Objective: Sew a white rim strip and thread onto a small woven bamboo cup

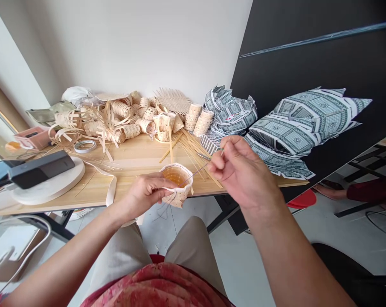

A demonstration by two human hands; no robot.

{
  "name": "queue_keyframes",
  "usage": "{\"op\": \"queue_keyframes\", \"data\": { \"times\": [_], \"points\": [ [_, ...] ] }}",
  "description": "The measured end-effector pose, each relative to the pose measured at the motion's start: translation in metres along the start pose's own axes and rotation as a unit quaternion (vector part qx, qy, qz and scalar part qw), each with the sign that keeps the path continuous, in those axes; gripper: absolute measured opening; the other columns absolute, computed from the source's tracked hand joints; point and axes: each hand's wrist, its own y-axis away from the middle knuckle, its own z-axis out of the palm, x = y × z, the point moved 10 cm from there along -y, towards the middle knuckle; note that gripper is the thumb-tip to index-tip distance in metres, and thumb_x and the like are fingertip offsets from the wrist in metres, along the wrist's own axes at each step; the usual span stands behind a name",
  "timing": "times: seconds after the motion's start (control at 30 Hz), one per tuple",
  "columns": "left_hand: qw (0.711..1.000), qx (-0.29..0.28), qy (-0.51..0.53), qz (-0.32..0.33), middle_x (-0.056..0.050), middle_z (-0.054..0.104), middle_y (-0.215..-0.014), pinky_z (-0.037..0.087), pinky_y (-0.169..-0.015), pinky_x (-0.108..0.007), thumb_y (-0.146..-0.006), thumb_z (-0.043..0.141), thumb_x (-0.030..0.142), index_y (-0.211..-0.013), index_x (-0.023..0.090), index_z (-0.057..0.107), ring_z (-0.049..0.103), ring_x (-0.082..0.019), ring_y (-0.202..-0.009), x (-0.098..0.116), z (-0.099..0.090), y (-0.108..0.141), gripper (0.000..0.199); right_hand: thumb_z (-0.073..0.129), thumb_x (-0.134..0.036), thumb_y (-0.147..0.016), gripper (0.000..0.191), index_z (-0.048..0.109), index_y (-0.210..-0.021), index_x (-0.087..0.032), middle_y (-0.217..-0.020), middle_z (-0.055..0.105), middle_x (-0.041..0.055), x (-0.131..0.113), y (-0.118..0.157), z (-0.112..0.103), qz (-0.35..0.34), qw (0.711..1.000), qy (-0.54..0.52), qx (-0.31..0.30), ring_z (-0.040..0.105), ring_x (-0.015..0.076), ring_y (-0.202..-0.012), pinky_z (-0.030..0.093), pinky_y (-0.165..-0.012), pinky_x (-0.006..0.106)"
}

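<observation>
Left hand (pixel 146 187) grips basket (pixel 179 198); raised right hand (pixel 242 172) pinches thread (pixel 199 170).

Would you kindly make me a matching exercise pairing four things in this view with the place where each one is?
Things:
1. small basket of pale woven strips
2. thin dark thread
3. pink box
4. angular constructions of green-and-white patterned card

Places:
A. at the right end of the wooden table
B. in the grip of the left hand
C. toward the left end of the table
D. stretched between the basket and the right hand

Right pairs: 1-B, 2-D, 3-C, 4-A
</observation>
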Motion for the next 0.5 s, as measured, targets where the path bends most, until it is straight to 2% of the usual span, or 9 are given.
{"op": "queue_keyframes", "data": {
  "times": [0.1, 0.2, 0.27, 0.33, 0.4, 0.5],
  "points": [
    [0.988, -0.015, 0.129, -0.081, -0.002, 0.059, -0.065, 0.041, -0.042, -0.017, -0.078, 0.056, 0.03, -0.086, 0.016, 0.069, 0.048, -0.007, -0.048, -0.014, -0.001, 0.0, 0.02, 0.056, -0.018, -0.079, 0.015, 0.046, -0.067, -0.021, -0.061, 0.04, -0.007, -0.007, -0.015, -0.038, -0.02, 0.995, -0.056, 0.077, 0.035, 0.0033, -0.045, 0.036, -0.045, 0.017],
    [0.972, -0.004, 0.194, -0.133, -0.002, 0.057, -0.065, 0.04, -0.041, -0.017, -0.073, 0.062, 0.035, -0.082, 0.016, 0.07, 0.047, -0.007, -0.048, -0.024, -0.005, 0.003, 0.022, 0.05, -0.005, -0.081, 0.021, 0.05, -0.064, -0.018, -0.059, 0.042, -0.0044, -0.008, -0.03, -0.09, -0.025, 0.985, -0.065, 0.158, 0.041, 0.0025, -0.047, 0.039, -0.049, 0.018],
    [0.964, -0.005, 0.219, -0.151, -0.003, 0.058, -0.067, 0.041, -0.041, -0.018, -0.069, 0.065, 0.038, -0.079, 0.015, 0.07, 0.047, -0.007, -0.049, -0.027, -0.006, 0.004, 0.025, 0.046, -0.002, -0.083, 0.026, 0.051, -0.061, -0.017, -0.054, 0.04, -0.004, -0.007, -0.036, -0.132, -0.022, 0.971, -0.053, 0.234, 0.047, 0.0036, -0.048, 0.042, -0.051, 0.02],
    [0.959, -0.01, 0.234, -0.156, -0.002, 0.057, -0.066, 0.041, -0.041, -0.018, -0.068, 0.066, 0.039, -0.077, 0.014, 0.07, 0.046, -0.006, -0.048, -0.027, -0.007, 0.004, 0.026, 0.044, 0.002, -0.081, 0.031, 0.05, -0.057, -0.017, -0.05, 0.04, -0.0042, -0.014, -0.037, -0.169, -0.055, 0.953, -0.031, 0.296, 0.046, 0.0037, -0.045, 0.043, -0.05, 0.02],
    [0.959, -0.014, 0.237, -0.155, -0.001, 0.054, -0.064, 0.04, -0.041, -0.017, -0.068, 0.067, 0.037, -0.076, 0.014, 0.069, 0.044, -0.005, -0.047, -0.026, -0.008, 0.004, 0.024, 0.045, 0.004, -0.08, 0.035, 0.048, -0.052, -0.017, -0.049, 0.041, -0.004, -0.018, -0.037, -0.196, -0.084, 0.943, -0.019, 0.323, 0.045, 0.0028, -0.044, 0.043, -0.049, 0.02],
    [0.96, -0.021, 0.231, -0.159, 0.001, 0.051, -0.062, 0.04, -0.041, -0.016, -0.069, 0.066, 0.033, -0.076, 0.014, 0.069, 0.042, -0.004, -0.046, -0.026, -0.008, 0.004, 0.02, 0.052, 0.001, -0.078, 0.036, 0.047, -0.047, -0.018, -0.05, 0.042, -0.0038, -0.018, -0.036, -0.224, -0.106, 0.937, -0.007, 0.332, 0.042, 0.0014, -0.041, 0.043, -0.047, 0.021]
  ]
}}
